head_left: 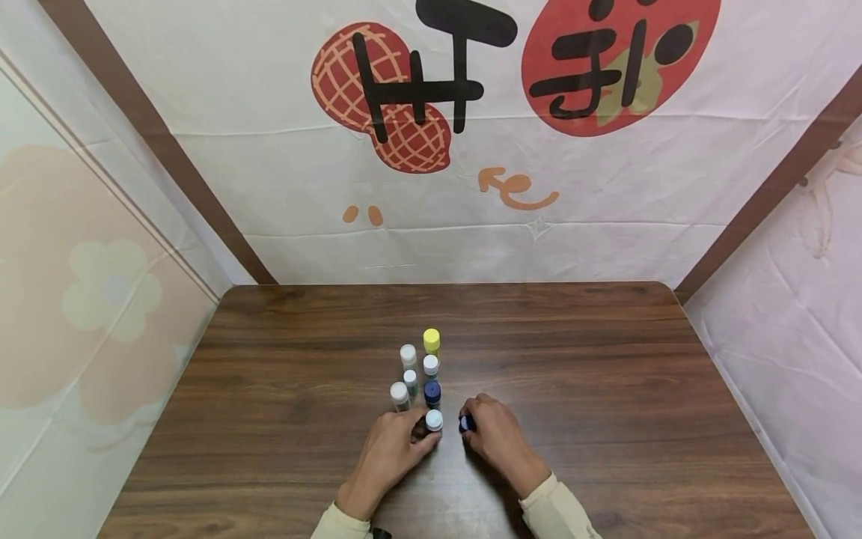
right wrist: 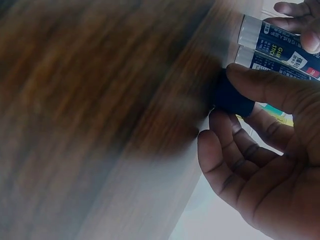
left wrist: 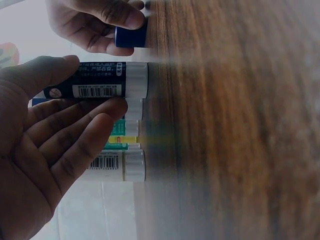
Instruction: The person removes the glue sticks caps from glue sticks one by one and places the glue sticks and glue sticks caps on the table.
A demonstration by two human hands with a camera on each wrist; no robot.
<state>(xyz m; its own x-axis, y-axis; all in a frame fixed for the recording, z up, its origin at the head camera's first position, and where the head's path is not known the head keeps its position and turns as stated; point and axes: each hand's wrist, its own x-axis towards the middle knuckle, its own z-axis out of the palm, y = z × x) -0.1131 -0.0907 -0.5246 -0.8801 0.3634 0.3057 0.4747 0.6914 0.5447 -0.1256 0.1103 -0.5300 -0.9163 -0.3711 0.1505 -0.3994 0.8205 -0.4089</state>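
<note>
My left hand (head_left: 390,449) holds an upright glue stick (head_left: 434,420) between thumb and fingers. Its body (left wrist: 100,75) is dark blue with a barcode label, and its white base stands on the table. No cap covers the white top end. To the right of it, my right hand (head_left: 498,436) pinches a dark blue cap (right wrist: 233,97) at the tabletop, thumb on one side and fingers on the other. Just beyond the held stick stands another blue glue stick with a dark blue cap (head_left: 432,392).
Several more capped sticks stand in two rough rows behind my left hand: white-capped ones (head_left: 399,393) and a yellow-capped one (head_left: 432,339) farthest back. The brown wood-grain table (head_left: 572,352) meets a printed white cloth wall (head_left: 283,202) at its far edge.
</note>
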